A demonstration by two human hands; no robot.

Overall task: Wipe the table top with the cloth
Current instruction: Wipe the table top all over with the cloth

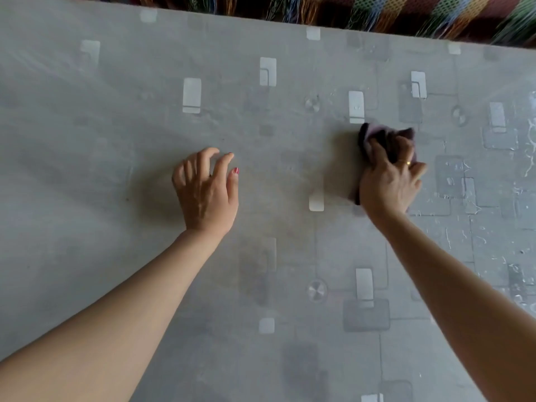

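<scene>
A grey table top (116,140) with pale rectangle patterns fills the view. My right hand (390,181) presses a dark purple cloth (377,137) flat onto the table, right of centre; the cloth bunches out past my fingers and a strip shows under my palm. A gold ring sits on one finger. My left hand (207,187) rests on the table left of centre, fingers spread and curled, holding nothing. Wet streaks and droplets (493,227) glisten on the surface to the right of the cloth.
The table's far edge (319,26) runs across the top of the view. Beyond it lies a multicoloured woven fabric with fringes (406,13).
</scene>
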